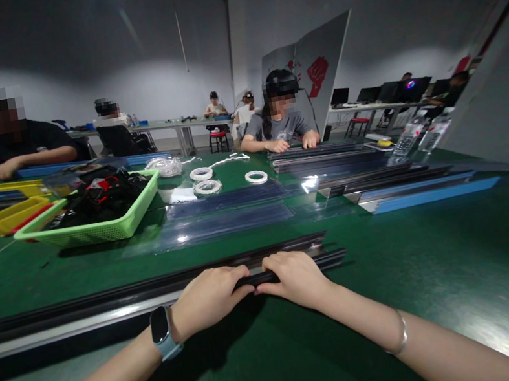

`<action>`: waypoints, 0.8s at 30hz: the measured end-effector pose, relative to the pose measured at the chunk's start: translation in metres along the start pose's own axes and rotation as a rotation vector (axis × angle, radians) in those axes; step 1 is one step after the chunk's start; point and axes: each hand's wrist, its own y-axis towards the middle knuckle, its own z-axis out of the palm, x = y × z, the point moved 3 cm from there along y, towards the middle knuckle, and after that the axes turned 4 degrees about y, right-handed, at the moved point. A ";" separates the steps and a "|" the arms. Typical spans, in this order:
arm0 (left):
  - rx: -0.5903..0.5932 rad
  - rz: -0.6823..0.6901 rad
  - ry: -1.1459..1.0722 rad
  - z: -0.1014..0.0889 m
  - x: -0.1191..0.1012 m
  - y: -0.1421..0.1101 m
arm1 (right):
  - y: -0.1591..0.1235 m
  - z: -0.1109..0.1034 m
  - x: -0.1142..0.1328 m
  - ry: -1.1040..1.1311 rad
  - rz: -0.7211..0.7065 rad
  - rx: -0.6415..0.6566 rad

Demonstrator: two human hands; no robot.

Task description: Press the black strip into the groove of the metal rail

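Observation:
A long black channel-shaped profile [123, 313] with a pale, shiny strip along its near side lies across the green table [449, 287] in front of me. Its right end shows just past my hands. My left hand [211, 296], below a watch with a light blue band, pinches the near edge of the profile. Close beside it, my right hand [294, 275] grips the same edge, thumb below and fingers over the top. The thumbs almost meet. Whatever the fingertips press against inside the channel is hidden.
Clear plastic strips [229, 211] lie beyond the profile, with white tape rolls [256, 177] behind. A green basket [89, 229] of dark items stands left. More profiles [426, 189] and water bottles [407, 137] are at right. A co-worker [279, 123] sits opposite; another [23, 139] is at far left.

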 end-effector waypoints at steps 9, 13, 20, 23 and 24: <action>0.027 0.024 0.027 0.002 0.000 0.000 | -0.003 -0.006 0.003 -0.040 -0.032 -0.030; 0.060 0.037 0.092 -0.001 0.001 -0.005 | -0.002 -0.014 0.001 -0.063 -0.064 -0.040; 0.095 0.053 0.176 -0.004 -0.001 -0.009 | -0.001 -0.009 -0.005 -0.061 -0.040 0.015; 0.096 0.059 0.191 -0.003 0.000 -0.010 | -0.002 -0.007 -0.004 -0.080 -0.018 0.019; 0.101 0.059 0.196 -0.003 0.001 -0.011 | -0.002 -0.007 -0.004 -0.085 -0.003 0.012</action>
